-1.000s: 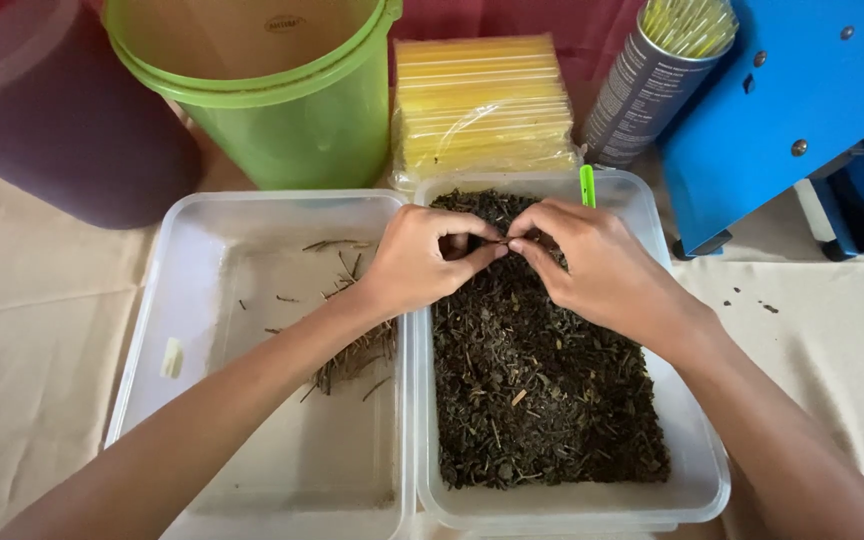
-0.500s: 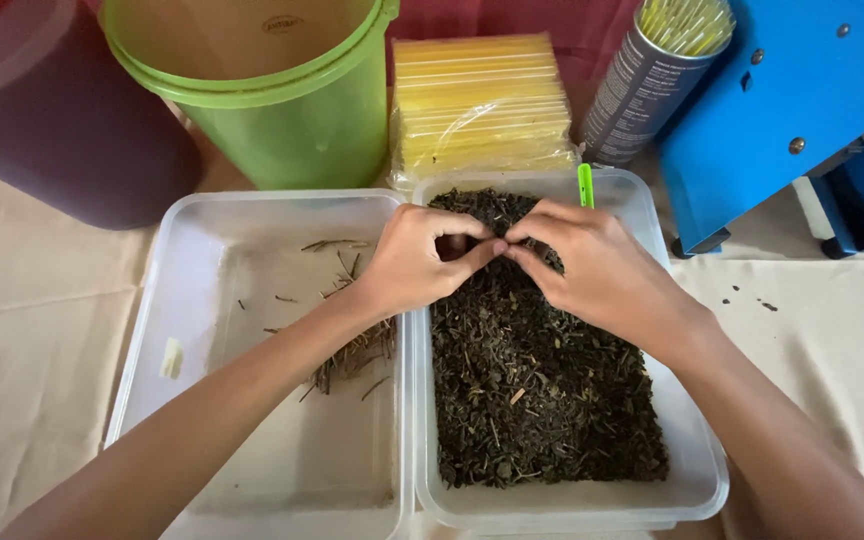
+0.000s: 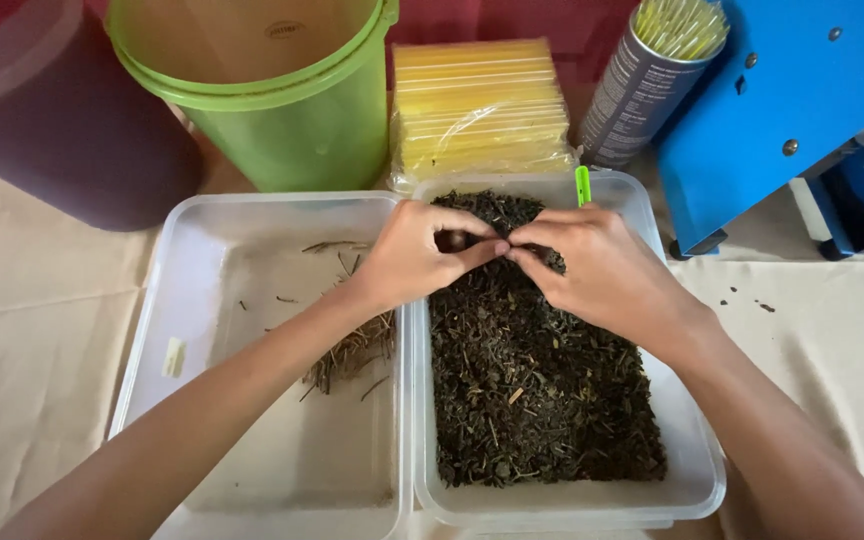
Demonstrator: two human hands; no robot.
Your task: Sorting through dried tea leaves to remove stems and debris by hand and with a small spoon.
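My left hand (image 3: 414, 255) and my right hand (image 3: 602, 270) meet fingertip to fingertip over the far end of a clear plastic tray (image 3: 692, 470). That tray is filled with dark dried leaves (image 3: 532, 400). Both hands pinch a small bit of the leaf heap between thumb and fingers; the bit itself is hidden by the fingertips. A second clear tray (image 3: 202, 220) stands to the left, touching the first, and my left forearm crosses over it. It holds a small bunch of thin dry stems (image 3: 352, 350).
A green stick-like handle (image 3: 582, 185) stands at the leaf tray's far rim. Behind the trays are a green bucket (image 3: 282, 120), a dark maroon container (image 3: 62, 140), a pack of yellow straws (image 3: 482, 110), a can of straws (image 3: 652, 80) and a blue machine (image 3: 792, 110).
Both hands stay over the same spot. The fingertips have drawn slightly closer together on the leaves.
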